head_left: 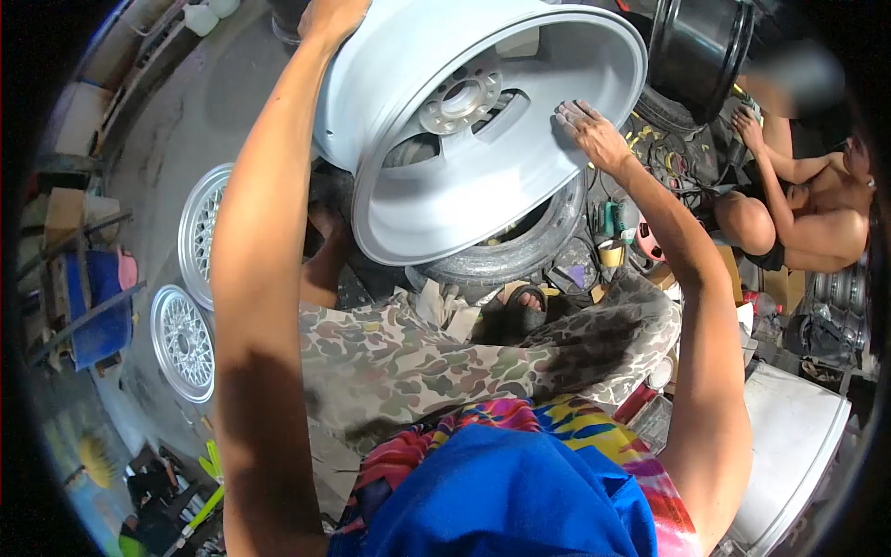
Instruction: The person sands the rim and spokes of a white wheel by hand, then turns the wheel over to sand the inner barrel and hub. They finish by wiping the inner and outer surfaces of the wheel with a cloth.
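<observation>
A large grey-white wheel rim (501,200) is tilted over a tyre (520,260), its open barrel and hub turned toward me. At the top edge of the view, my left hand (334,17) holds the far outer side of the rim; its fingertips are partly out of sight. My right hand (594,135) lies on the inner face of the rim, fingers stretched out and dusted with grey. It grips nothing.
Two silver mesh wheels (183,343) lie on the floor at left. A black wheel barrel (701,56) stands at upper right. Nearby, another person (803,200) crouches with hands raised. Cables, tools and a tape roll (611,252) clutter the floor; a white panel (789,446) lies at lower right.
</observation>
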Tool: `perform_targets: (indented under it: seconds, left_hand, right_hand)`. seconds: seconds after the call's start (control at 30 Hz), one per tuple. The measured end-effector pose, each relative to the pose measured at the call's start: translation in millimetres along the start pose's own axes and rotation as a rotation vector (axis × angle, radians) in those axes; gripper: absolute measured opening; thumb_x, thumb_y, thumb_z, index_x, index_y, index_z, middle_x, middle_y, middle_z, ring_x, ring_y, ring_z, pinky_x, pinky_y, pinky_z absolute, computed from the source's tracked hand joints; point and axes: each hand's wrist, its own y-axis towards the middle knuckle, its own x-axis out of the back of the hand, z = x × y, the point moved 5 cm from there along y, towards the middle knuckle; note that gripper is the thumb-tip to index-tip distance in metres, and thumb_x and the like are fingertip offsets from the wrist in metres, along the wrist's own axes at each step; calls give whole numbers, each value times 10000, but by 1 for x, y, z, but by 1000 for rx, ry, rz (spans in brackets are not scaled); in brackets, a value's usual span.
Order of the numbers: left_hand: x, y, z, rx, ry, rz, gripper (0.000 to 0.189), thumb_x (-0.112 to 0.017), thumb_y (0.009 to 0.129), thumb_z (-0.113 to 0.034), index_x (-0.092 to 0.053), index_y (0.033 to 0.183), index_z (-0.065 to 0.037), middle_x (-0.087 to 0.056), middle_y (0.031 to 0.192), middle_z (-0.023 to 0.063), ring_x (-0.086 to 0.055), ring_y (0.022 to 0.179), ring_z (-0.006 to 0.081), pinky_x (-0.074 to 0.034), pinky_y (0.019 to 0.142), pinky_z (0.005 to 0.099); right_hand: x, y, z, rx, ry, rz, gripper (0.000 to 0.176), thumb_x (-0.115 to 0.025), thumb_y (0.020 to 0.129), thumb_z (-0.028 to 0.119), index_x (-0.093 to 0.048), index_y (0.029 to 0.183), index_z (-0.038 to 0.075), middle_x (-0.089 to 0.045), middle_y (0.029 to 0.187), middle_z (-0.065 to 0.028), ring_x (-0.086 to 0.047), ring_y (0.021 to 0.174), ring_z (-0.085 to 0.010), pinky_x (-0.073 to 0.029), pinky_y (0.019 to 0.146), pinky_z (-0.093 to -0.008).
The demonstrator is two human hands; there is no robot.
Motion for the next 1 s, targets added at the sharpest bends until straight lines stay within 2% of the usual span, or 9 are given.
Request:
perform_targets:
  seconds: [0.13,0.23,0.27,0.33,0.47,0.5,0.57,0.73,1.0]
  left_hand:
    - [0,-4,3,-101,-44,12,609,-590,939,-610,-728,871,-21,-701,837,241,-691,837,391,-499,765,468]
    - [10,-30,-27,-2,-76,63,502,-609,964,-494,-724,958,-4,-710,938,250,-688,926,398,-510,828,467]
    - [10,-32,-29,-13,-82,65,502,-609,964,-494,-724,958,-4,-710,938,250,-688,926,398,-510,828,467]
    - [8,-32,-22,-45,-36,104,791,-578,853,-782,-752,1195,-91,-752,1100,161,-697,1075,300,-485,968,389]
    - [2,-30,-19,-111,-12,51,787,-504,878,-786,-742,1150,-87,-732,1110,204,-676,1104,382,-493,968,456]
    - [1,-26,-14,-141,-22,44,787,-504,878,-786,-742,1150,-87,-732,1110,204,-676,1104,382,-493,968,456]
    - [6,-25,-6,-104,-116,50,728,-546,904,-723,-734,1149,-64,-735,1112,202,-679,1102,371,-495,976,444]
    - [59,-75,-23,-262,-144,-113,530,-636,938,-551,-738,1134,-68,-728,1111,167,-696,1031,326,-509,950,414]
    - [118,-249,-138,-682,-380,-108,188,-671,972,-167,-738,1016,3,-718,944,99,-686,850,179,-525,776,291]
  right_hand:
    - [-11,-21,75,-200,148,109,590,-530,936,135,-412,1506,42,-417,1567,-203,-422,1445,-339,-297,1233,-463]
    - [-1,-10,210,-526,837,-330,492,-490,892,50,-566,1377,8,-628,1258,-313,-673,1098,-385,-574,881,-451]
    - [15,9,255,-657,1104,-91,432,-465,890,36,-644,1281,-3,-684,1095,-302,-709,956,-403,-577,804,-458]
    - [113,27,296,-729,1438,-570,376,-492,884,29,-669,1205,-53,-698,1031,-302,-691,913,-464,-559,824,-490]
    - [233,43,253,-810,1988,-594,149,-566,949,64,-684,1004,-10,-713,916,-210,-688,866,-362,-522,766,-406]
    - [244,43,221,-555,2175,-937,140,-560,980,70,-684,965,7,-734,944,-117,-695,873,-237,-519,747,-346]
    - [298,4,116,-635,2990,-941,225,-593,982,47,-637,1200,14,-699,1144,-77,-676,1012,-195,-562,914,-348]
    - [242,-109,-4,-652,2620,-1610,430,-430,1019,-33,-415,1438,-126,-581,1346,-263,-611,1245,-350,-526,1095,-471]
    - [37,-296,0,-1366,1945,-1038,346,-603,986,111,-654,1305,-13,-719,1143,-98,-710,956,-170,-572,832,-277]
